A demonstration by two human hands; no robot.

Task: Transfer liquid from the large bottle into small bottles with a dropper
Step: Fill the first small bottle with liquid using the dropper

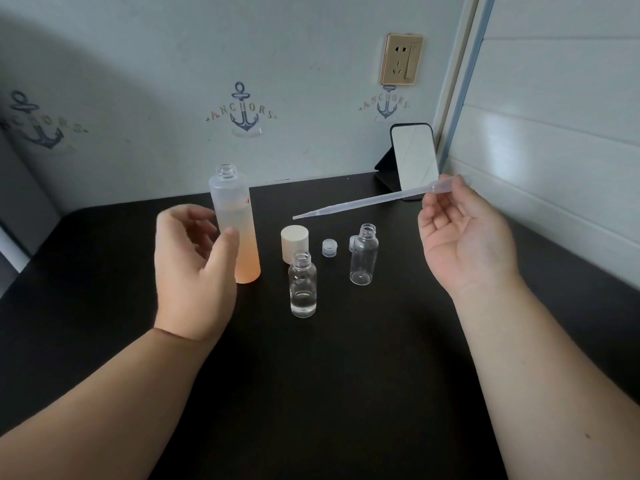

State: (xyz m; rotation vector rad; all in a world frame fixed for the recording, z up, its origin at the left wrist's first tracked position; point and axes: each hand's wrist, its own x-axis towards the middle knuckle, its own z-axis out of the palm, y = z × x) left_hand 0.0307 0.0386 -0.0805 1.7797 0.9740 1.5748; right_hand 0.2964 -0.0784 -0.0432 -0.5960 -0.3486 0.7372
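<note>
- Step in hand, as I read it: dropper [363,201] is up and about to go for a draw; large bottle [235,225] stands uncapped on the dark surface [104,271], frosted, orange-tinted toward the base.
- Right hand [464,237]: pinches the dropper at its bulb end, well right of the large bottle; tube near level, tip aimed toward the bottle but well short of its mouth; can't tell if it holds liquid.
- Left hand [194,268]: fingers loosely curved, gripping nothing; thumb at the bottle's side, contact unclear.
- Near small bottle [303,285], just right of the large bottle, has clear liquid low down; far small bottle [363,254], further right, looks empty; both uncapped.
- Big cap [294,243] and small cap [329,247] sit between them.
- Next: steady the bottle with the left hand; tilt the tip down into the narrow neck; squeeze, then release.
</note>
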